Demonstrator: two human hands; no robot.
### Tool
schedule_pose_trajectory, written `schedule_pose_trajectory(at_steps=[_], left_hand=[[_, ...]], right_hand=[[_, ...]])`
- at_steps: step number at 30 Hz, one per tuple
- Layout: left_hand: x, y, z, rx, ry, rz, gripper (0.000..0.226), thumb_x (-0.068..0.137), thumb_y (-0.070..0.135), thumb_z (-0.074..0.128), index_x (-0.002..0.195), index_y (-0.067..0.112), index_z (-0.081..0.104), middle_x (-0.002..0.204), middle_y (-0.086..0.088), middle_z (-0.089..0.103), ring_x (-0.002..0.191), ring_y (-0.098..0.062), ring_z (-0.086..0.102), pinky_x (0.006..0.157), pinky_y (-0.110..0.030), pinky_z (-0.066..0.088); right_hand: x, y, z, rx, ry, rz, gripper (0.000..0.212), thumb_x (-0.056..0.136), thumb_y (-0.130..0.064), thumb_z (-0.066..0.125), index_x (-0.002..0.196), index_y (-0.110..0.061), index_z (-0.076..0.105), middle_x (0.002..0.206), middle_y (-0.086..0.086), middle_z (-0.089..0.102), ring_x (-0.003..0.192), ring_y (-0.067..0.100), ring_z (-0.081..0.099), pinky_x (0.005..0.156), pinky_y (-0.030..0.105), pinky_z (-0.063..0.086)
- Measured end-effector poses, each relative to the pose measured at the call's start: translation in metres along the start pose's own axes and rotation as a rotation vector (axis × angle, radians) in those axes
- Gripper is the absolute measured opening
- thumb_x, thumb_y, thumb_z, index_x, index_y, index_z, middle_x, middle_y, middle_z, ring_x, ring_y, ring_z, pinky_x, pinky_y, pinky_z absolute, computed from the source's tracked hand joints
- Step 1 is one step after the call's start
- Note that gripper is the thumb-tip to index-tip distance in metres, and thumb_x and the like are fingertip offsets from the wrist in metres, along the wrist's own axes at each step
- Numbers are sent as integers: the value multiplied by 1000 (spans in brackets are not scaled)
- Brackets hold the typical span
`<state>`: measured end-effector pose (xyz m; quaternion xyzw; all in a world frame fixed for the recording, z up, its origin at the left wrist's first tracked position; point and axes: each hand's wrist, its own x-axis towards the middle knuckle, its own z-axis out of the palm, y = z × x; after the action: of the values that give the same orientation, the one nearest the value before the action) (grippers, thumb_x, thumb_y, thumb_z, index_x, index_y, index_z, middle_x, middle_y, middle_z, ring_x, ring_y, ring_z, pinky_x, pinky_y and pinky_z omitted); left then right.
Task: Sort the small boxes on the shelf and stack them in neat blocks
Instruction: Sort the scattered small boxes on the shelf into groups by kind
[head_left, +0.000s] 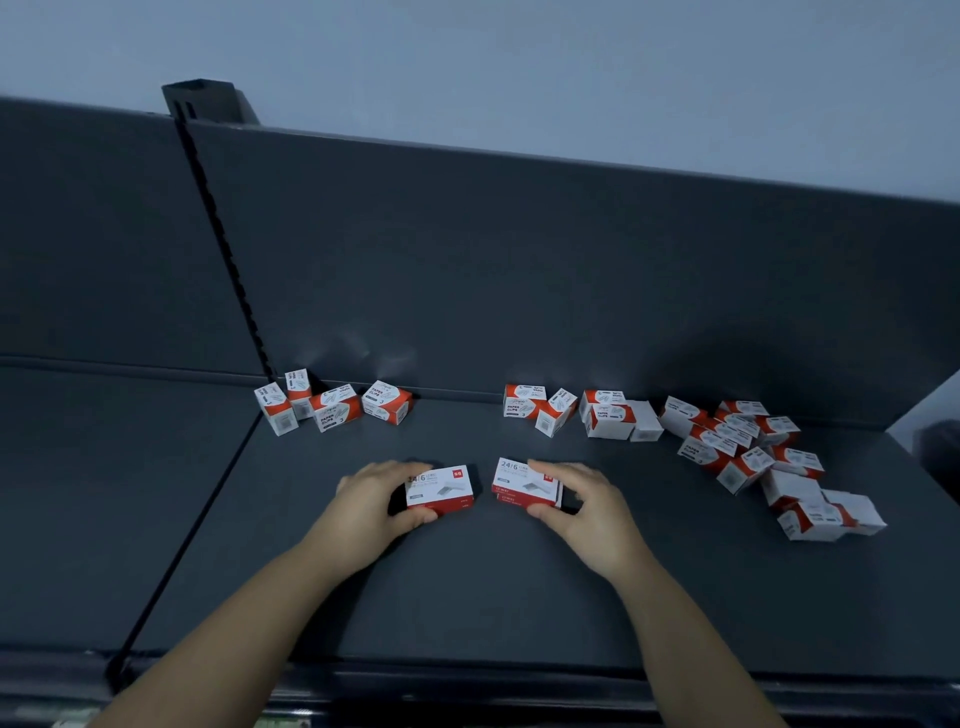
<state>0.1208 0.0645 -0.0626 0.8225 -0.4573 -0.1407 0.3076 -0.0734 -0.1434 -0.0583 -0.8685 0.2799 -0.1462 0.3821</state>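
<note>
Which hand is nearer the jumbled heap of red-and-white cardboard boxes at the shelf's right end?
Right. The right hand, holding a red-and-white staple box, lies left of the heap; the left hand lies farther left.

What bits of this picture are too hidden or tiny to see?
All in the head view:
End of the left staple box: covered by the left hand.
End of the right staple box: covered by the right hand.
Small print on the paper-clip boxes at the back: too tiny.
Count of the pile on the right: boxes overlap.
The dark shape at the right edge: cut off by the frame.
</note>
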Motion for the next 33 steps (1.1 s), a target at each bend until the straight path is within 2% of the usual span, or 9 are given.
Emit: schedule_pose_trajectory(at_steps=[2,6,10,14,18,21,24,27,33], left_hand=[[-1,-2,-3,-3,-6,5,55,83,43,72,134,38,53,117,25,55,116,-4,49,107,-38,36],[-2,-3,-8,29,-14,45,57,84,42,71,137,33,52,114,22,54,113,-6,52,101,-35,42],[-10,-13,-21,20,6,52,52,85,39,71,134,32,55,108,26,54,107,-3,54,94,-21,43],[-24,-33,-47,-26,79,23,48,82,33,76,128,32,61,108,34,53,104,6,54,89,-4,35],[-32,-61,-82,-63,121,24,47,81,32,76,126,33,62,114,27,60,110,6,54,97,-20,44],[-41,-88,-113,-87,161,19,49,80,30,78,125,37,61,112,27,62,109,2,56,96,-26,47],[-54,-122,-148,-126,197,-2,51,78,29,79,117,48,54,110,27,63,109,-1,57,93,-27,47],[-70,-162,-187,-137,187,4,42,78,29,79,108,45,54,109,26,63,108,-4,59,92,-29,48],[-104,-236,-263,-134,153,36,38,78,26,79,105,40,57,109,25,65,105,-7,61,91,-36,50]], right_hand=[[2,-2,-2,29,-15,36,54,80,-19,80,125,-43,62,115,-20,61,111,0,54,97,18,43],[5,-13,1,32,-64,59,54,79,-19,81,126,-39,62,116,-18,64,107,-4,58,87,4,40],[2,-31,17,29,-51,14,55,80,-18,80,127,-39,61,110,-27,58,111,1,55,96,15,42],[1,-62,32,57,-40,17,53,81,-22,79,125,-45,60,106,-27,55,102,-7,53,84,3,38],[10,-104,57,22,-55,-8,54,81,-29,79,128,-46,57,111,-19,56,99,-11,51,81,2,36],[18,-139,83,26,-42,-23,52,80,-30,79,127,-45,59,114,-16,58,100,-10,52,79,1,37],[25,-174,119,84,3,-45,50,78,-27,81,112,-54,59,112,-16,60,103,-3,56,85,6,40],[29,-210,162,127,53,-36,51,76,-25,83,106,-56,57,114,-17,60,107,-1,57,93,14,44],[25,-277,250,154,67,-34,51,78,-25,80,109,-58,56,116,-16,58,108,-6,54,86,3,38]])
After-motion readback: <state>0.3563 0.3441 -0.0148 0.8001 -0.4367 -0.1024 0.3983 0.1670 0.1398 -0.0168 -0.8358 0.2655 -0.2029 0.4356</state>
